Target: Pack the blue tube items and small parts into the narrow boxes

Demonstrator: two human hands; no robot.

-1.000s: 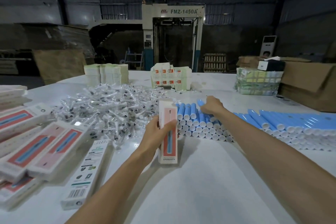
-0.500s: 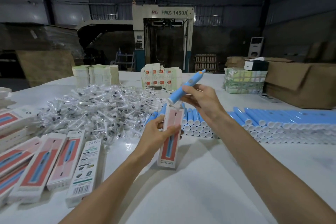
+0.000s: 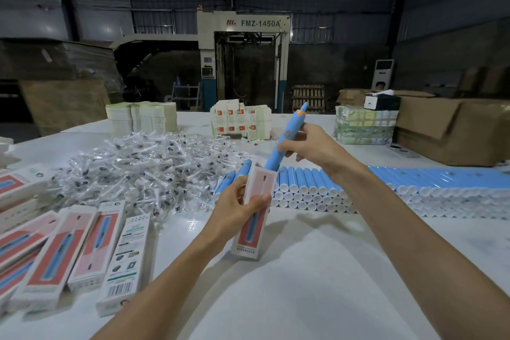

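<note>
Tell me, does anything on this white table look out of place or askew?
Only one thing. At the left end of the neat stack of blue plastic tubes, a few loose blue tubes lie slanted, out of line with the rows. I see no spill or damage.

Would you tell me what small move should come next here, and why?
Probably slide the blue tube down into the narrow box: the right hand holds it tilted, lower end at the open top, while the left hand grips the box.

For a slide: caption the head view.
Right hand holds blue tube at mouth of narrow box gripped by left hand.
</note>
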